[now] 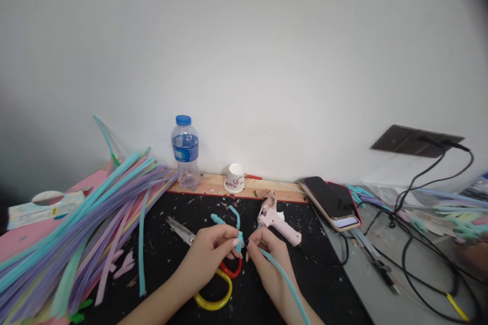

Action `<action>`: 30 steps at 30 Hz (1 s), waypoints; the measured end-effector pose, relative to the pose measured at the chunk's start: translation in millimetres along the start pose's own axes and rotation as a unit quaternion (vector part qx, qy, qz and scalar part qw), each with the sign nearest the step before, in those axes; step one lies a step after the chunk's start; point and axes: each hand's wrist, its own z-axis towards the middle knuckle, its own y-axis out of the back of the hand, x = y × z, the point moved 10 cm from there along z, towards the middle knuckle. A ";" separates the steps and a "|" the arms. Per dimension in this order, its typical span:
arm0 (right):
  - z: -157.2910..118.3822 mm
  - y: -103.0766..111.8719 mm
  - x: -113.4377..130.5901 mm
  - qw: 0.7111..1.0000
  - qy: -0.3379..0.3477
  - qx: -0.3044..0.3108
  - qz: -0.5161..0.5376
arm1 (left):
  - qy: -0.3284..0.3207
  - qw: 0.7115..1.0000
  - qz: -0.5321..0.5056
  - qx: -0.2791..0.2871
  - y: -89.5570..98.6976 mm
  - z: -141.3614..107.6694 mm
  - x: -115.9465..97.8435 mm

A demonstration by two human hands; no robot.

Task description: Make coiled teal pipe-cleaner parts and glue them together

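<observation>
My left hand [211,254] and my right hand [267,256] meet at the middle of a black mat [168,264]. Both pinch a teal pipe cleaner [280,277]; its long tail runs down past my right wrist, and its twisted curly end [224,217] sticks up above my left fingers. Under my left hand lie scissors with a red handle loop [233,270] and a yellow handle loop [215,299]. A pink glue gun [277,223] lies just behind my right hand.
A big bundle of pastel pipe cleaners [76,244] fans across the left. Small snips [181,229] lie left of my hands. A water bottle [185,151] and paper cup [235,178] stand by the wall. Phones [331,199], cables [419,259] and more pipe cleaners [450,216] are on the right.
</observation>
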 end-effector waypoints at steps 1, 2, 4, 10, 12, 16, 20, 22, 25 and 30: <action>0.6 0.3 -1.1 1.000 0.000 0.000 -0.002 | 0.006 1.000 -0.007 0.005 -1.1 0.1 0.8; 1.1 0.8 -2.4 1.000 0.001 -0.001 -0.004 | 0.010 1.000 -0.012 0.011 -2.2 0.2 1.3; 1.6 2.3 -4.8 1.000 0.004 -0.005 -0.012 | 0.013 1.000 -0.020 0.018 -3.7 0.1 2.1; -1.1 5.0 0.7 0.997 0.036 -0.024 -0.065 | 0.017 0.999 -0.042 0.018 -2.9 -0.5 4.1; -2.6 2.1 5.2 0.996 0.045 -0.014 -0.070 | 0.011 0.999 -0.034 0.013 -1.5 -0.9 2.4; -4.4 -2.5 9.6 0.998 0.039 0.006 -0.051 | 0.007 1.000 -0.018 0.011 -1.4 -2.0 -0.1; -4.9 -6.2 10.1 0.999 0.032 0.028 -0.017 | 0.006 1.000 -0.024 0.018 -3.4 -2.6 -0.7; -4.9 -6.6 9.5 0.999 0.026 0.032 0.002 | 0.005 0.999 -0.028 0.023 -4.2 -2.7 -0.4; -4.6 -4.0 5.3 0.999 0.002 0.022 0.035 | 0.000 0.999 -0.034 0.035 -6.2 -2.5 0.3; -4.1 -0.4 1.8 0.998 -0.017 0.010 0.053 | 0.019 0.998 -0.042 0.051 -9.8 -1.8 6.1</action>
